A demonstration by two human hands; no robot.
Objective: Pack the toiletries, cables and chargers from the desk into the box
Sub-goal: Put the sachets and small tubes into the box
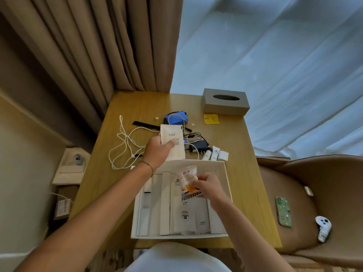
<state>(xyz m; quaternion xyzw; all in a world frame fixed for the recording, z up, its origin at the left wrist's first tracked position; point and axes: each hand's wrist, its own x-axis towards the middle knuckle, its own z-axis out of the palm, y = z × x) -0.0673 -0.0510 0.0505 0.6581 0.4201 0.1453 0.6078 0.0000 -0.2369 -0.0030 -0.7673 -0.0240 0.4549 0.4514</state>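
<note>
A white box [227, 185] lies open on the near part of the wooden desk [241, 173], with several white packets inside. My left hand [158, 152] grips a flat white paper packet [171, 138] just beyond the box's far wall. My right hand [209, 186] holds an orange-and-white sachet [186, 179] over the box's middle. A tangled white cable [125, 146] lies to the left. Behind the packet sit a blue charger [175, 118], a black comb [146, 125], a dark adapter [199, 145] with cables, two small white tubes [211, 154] and a white plug [223, 155].
A grey tissue box [225, 102] stands at the desk's far right, a yellow sachet [211, 119] in front of it. A brown chair [306, 203] at the right holds a green phone [283, 211] and a white controller [323, 228]. Beige curtains [98, 46] hang behind the desk.
</note>
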